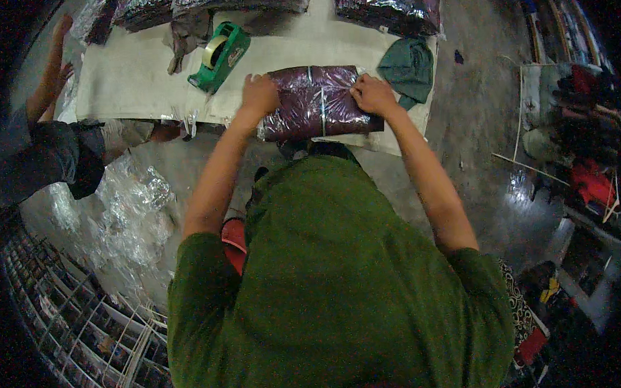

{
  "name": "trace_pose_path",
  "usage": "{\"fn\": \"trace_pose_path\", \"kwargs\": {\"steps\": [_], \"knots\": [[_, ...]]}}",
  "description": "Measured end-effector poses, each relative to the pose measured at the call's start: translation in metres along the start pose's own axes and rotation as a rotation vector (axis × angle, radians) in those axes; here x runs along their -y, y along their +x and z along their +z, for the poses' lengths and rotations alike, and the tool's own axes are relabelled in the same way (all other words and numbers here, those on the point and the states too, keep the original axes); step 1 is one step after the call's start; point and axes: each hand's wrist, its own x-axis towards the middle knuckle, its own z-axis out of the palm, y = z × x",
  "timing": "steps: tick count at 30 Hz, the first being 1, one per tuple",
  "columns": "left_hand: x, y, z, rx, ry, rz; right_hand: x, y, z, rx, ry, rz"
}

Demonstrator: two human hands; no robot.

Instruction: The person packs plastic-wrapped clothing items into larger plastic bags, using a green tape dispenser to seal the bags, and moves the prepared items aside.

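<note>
A maroon folded bundle in clear plastic [307, 112], crossed by pale strips, lies at the front edge of the cream-covered table [135, 77] in front of me. My left hand [259, 96] grips its left end with fingers curled in. My right hand [374, 96] has its fingers bent onto the upper right part, pinching the plastic. Just left and behind the bundle sits a green tape dispenser [231, 46] with a roll of tape. A dark green cloth [405, 67] is bunched beside my right hand.
Wrapped dark stacks [386, 10] line the table's back. Another person's arm [47, 87] reaches in at the left. Crumpled clear plastic [133, 214] covers the floor below, near a metal grid [68, 319]. Assorted items, including red cloth [590, 184], stand at the right.
</note>
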Motion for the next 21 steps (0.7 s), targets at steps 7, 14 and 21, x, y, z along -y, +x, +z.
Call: {"fn": "trace_pose_path", "kwargs": {"steps": [7,14,21], "knots": [[-0.081,0.001,0.029,-0.394,-0.336,0.053,0.049,0.006,0.031,-0.356,-0.280,0.118],[-0.081,0.008,0.031,-0.303,-0.304,-0.012,0.063,0.007,0.045,-0.300,-0.001,0.029],[-0.080,0.016,0.036,-0.221,-0.364,-0.011,0.058,0.015,0.049,-0.214,0.073,0.034]]}}
